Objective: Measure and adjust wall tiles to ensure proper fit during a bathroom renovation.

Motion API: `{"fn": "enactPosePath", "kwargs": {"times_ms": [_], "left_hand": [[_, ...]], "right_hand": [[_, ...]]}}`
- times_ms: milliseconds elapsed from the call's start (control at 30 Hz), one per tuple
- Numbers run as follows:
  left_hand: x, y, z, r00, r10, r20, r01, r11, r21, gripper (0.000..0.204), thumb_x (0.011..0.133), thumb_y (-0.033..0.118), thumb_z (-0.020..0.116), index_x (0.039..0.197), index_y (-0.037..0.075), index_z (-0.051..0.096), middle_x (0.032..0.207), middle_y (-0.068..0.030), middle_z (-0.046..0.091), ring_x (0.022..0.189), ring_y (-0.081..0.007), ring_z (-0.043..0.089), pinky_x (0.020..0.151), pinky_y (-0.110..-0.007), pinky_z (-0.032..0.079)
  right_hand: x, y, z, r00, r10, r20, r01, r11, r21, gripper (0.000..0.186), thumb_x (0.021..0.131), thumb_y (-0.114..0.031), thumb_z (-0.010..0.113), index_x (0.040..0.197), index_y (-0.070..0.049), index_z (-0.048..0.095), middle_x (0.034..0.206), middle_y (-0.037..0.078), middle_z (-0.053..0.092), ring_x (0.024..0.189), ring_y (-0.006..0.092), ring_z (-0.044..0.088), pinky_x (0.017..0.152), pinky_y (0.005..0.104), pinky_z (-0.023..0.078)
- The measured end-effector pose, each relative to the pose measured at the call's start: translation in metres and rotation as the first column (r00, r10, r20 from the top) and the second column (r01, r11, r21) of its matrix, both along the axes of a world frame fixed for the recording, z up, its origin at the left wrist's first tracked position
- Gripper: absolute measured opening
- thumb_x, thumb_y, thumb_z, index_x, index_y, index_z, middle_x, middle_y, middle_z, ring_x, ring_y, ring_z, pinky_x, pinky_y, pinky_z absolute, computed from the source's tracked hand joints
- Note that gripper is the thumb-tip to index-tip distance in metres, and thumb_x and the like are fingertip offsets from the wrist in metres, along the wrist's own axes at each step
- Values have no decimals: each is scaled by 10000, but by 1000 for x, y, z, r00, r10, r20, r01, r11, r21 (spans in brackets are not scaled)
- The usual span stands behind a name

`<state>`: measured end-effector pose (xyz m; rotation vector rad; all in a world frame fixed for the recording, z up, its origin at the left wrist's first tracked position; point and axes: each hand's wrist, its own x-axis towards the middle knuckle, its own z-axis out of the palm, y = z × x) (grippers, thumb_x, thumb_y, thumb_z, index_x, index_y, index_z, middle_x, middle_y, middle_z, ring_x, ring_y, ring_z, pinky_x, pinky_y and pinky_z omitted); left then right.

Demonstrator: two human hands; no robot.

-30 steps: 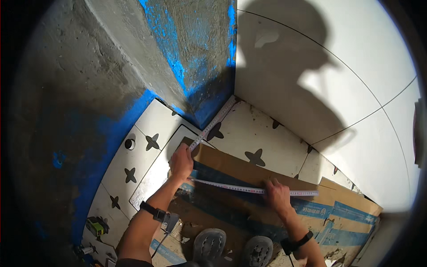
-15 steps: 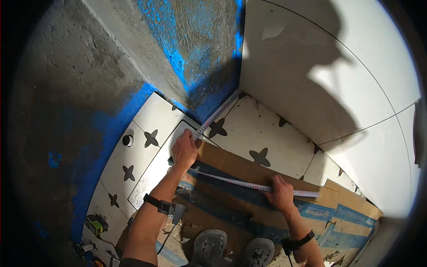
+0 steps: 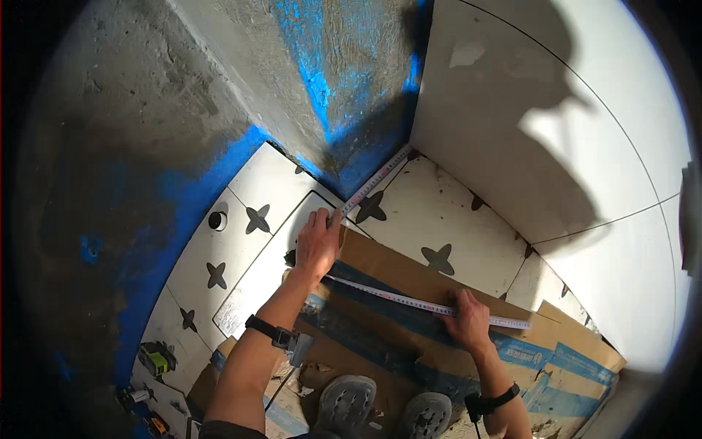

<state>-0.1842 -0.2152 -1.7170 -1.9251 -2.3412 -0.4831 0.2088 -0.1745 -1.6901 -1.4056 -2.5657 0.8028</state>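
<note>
A white tape measure blade (image 3: pixel 376 179) runs along the blue-edged base of the wall, from the inside corner to my left hand (image 3: pixel 316 245). My left hand is closed on it beside the wall's outer corner, above a white tile. A second stretch of the blade slants from below my left wrist across a brown cardboard sheet (image 3: pixel 417 267) to my right hand (image 3: pixel 468 320). My right hand pinches that stretch, and its free end sticks out to the right past the fingers. Whether my left palm holds a tape case is hidden.
Patterned floor tiles (image 3: pixel 453 219) lie beyond the cardboard. A white-tiled wall (image 3: pixel 497 132) rises at right, a rough grey and blue wall (image 3: pixel 146 146) at left. A white pipe end (image 3: pixel 217 221) and a green-black battery (image 3: pixel 157 358) are at left. My grey shoes (image 3: pixel 347 402) stand on cardboard.
The whole view has shifted slightly, so the walls and floor sit a little further right. Both hands keep their hold on the tape, with little movement against the floor.
</note>
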Motion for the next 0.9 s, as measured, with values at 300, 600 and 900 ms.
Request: {"fn": "enactPosePath", "kwargs": {"times_ms": [300,600,900], "left_hand": [[2,4,8,996,-63,-62,61,997,-40,451,839,73,666,1263,-68,613,1109,-161,553,1072,-328,573,922,-440,517],[2,4,-1,994,-63,-92,57,996,-65,567,742,18,741,1282,-82,604,1147,-165,544,1098,-336,575,939,-440,530],[4,6,3,997,-68,-49,63,995,-83,481,768,-1,691,1237,-86,628,1132,-170,550,1087,-332,578,927,-435,532]], "right_hand": [[1,0,-4,999,0,47,0,1000,11,540,740,-222,872,1162,-63,574,1060,150,653,991,406,674,780,499,540],[4,0,-7,999,8,45,-9,1000,27,542,723,-211,860,1163,-64,581,1066,154,657,995,406,675,780,504,540],[2,1,-4,1000,-2,4,2,1000,3,538,727,-224,854,1161,-51,588,1042,161,657,976,415,674,781,503,539]]}}
